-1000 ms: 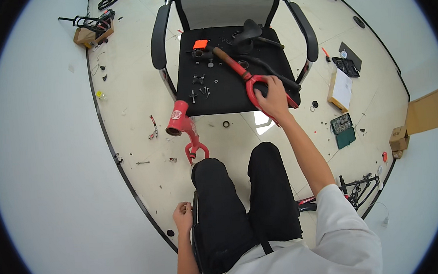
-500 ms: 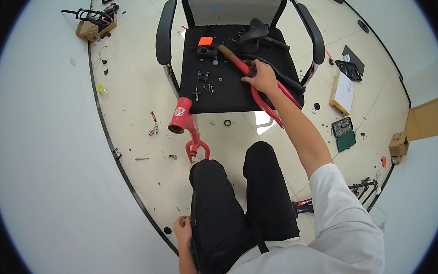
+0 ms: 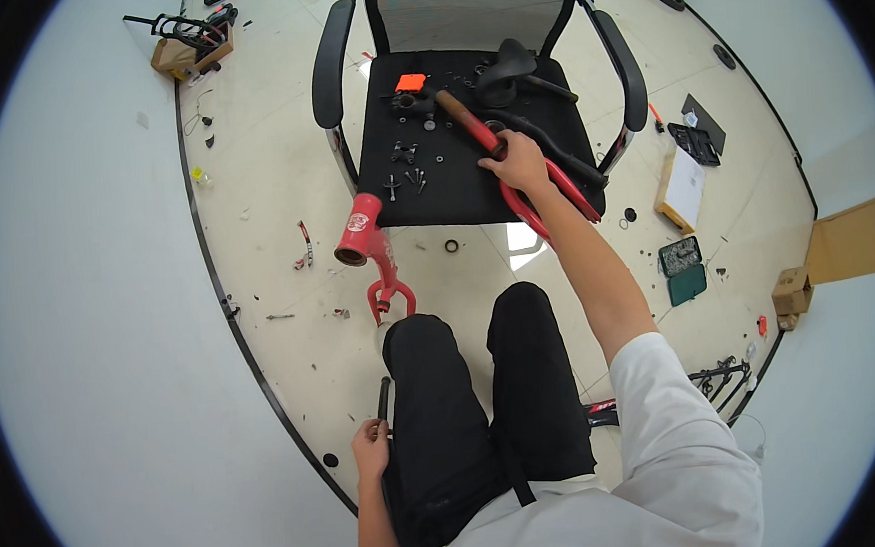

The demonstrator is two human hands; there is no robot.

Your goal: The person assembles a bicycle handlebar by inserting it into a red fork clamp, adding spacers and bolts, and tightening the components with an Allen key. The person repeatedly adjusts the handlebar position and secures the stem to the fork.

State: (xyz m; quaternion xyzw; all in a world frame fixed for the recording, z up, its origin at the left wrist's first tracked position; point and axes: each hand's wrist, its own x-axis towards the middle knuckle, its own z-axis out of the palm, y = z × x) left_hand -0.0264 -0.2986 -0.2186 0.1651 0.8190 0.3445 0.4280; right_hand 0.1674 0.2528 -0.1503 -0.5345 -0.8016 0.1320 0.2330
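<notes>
My right hand (image 3: 519, 163) is closed on a red bicycle fork (image 3: 473, 126) that lies slanted across the chair seat, its brownish tube toward the back and its two legs toward me. Part of the fork is hidden under my hand and forearm. Beside my left thigh, my left hand (image 3: 371, 450) is closed on a thin black rod (image 3: 384, 397); its lower part is hidden by the fingers and my leg. A red bicycle frame (image 3: 362, 228) stands in front of my left knee, its open head tube facing up toward me.
On the black chair (image 3: 453, 200) lie a saddle (image 3: 505, 74), an orange block (image 3: 411, 83), a stem (image 3: 413, 102) and several bolts (image 3: 419, 180). Floor items include a green case (image 3: 686, 283), a white-topped box (image 3: 681, 190) and a carton (image 3: 792, 290).
My left hand has shifted slightly up, and the black rod now shows above it. The fork legs have swung a little under my right hand, which stays on the fork.
</notes>
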